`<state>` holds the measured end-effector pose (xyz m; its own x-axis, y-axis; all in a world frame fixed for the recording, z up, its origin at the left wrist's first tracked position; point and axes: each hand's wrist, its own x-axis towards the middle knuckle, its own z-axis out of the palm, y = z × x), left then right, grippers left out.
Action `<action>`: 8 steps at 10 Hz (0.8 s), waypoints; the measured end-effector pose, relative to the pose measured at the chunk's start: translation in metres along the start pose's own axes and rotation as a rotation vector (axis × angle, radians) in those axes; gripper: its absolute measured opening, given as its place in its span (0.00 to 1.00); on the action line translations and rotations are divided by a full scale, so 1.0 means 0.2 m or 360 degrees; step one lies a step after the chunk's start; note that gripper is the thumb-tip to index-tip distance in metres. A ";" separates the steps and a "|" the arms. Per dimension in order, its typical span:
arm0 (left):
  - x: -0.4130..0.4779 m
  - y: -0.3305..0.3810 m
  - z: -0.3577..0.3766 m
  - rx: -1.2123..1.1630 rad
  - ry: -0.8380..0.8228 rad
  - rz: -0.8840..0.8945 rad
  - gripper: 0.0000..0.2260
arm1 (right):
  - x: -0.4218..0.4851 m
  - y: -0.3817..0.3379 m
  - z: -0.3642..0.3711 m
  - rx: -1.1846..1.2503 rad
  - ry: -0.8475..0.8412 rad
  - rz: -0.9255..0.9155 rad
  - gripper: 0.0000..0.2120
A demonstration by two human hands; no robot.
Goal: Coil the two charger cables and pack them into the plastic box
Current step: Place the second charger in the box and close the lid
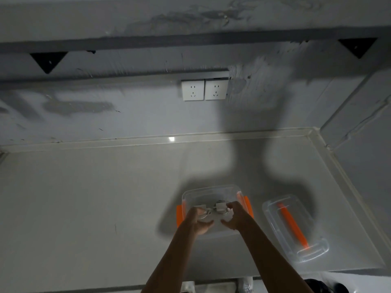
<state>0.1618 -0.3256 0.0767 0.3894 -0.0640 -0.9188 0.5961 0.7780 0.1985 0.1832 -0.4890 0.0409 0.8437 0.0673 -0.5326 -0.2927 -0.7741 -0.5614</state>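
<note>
A clear plastic box (209, 190) with orange side latches stands on the grey counter, near its front edge. Both hands reach into it from the near side. My left hand (200, 220) grips one coiled white charger cable (203, 210) with its plug block. My right hand (233, 215) holds the second coiled charger cable (221, 207), fingers curled at its plug. Both coils sit low inside the box, side by side and touching; the hands hide their lower parts.
The box's clear lid (295, 226) with an orange handle lies upside down to the right. Two white wall sockets (204, 89) sit on the back wall. A raised ledge (330, 153) bounds the counter at the back and right. A shelf runs overhead.
</note>
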 end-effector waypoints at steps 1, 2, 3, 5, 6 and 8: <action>-0.02 -0.03 -0.12 0.0929 0.0027 0.0540 0.09 | -0.06 -0.05 -0.03 0.0552 0.0074 -0.0006 0.24; -0.04 -0.06 -0.26 0.1619 0.0494 0.1138 0.17 | -0.18 -0.03 -0.01 0.0591 0.0770 0.0077 0.19; -0.10 -0.08 -0.34 0.1989 0.0625 0.1403 0.27 | -0.28 0.06 0.04 0.0321 0.0912 0.0031 0.24; -0.16 -0.11 -0.37 0.1986 0.0276 0.1539 0.42 | -0.39 0.09 0.18 0.0547 0.0606 -0.0031 0.38; -0.16 -0.12 -0.38 0.2073 0.0241 0.1622 0.46 | -0.41 0.12 0.22 0.0554 0.0599 -0.0098 0.39; -0.17 -0.22 -0.27 0.1893 0.0639 0.1476 0.44 | -0.42 0.20 0.13 0.0666 0.0455 -0.0257 0.35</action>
<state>0.0839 -0.3244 0.0811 0.8319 0.4564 -0.3156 0.5303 -0.4865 0.6943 0.0886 -0.5094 0.0459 0.9648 -0.0543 -0.2573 -0.2540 -0.4467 -0.8579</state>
